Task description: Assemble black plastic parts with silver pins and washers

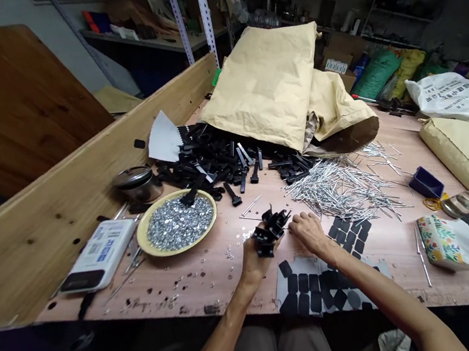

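My left hand [254, 261] is closed around a bunch of black plastic parts [272, 229], held upright above the front of the table. Just to the right, my right hand [308, 230] has its fingers drawn together close to the bunch. What those fingertips hold, if anything, is too small to tell. Loose washers [244, 235] lie by my left hand. Beyond my right hand spreads a heap of long thin metal pins [340, 188]. A sheet with black rounded pads [303, 284] lies below my hands, with more dark pads [351, 235] beside my right forearm.
A yellow bowl of washers [179, 223] stands left, near a white electronic device [101, 254] and a metal pot [137, 183]. Black parts [214, 161] pile up behind, under a large paper sack [266, 83]. A wooden board [77, 148] edges the left side. A floral box [441, 243] sits right.
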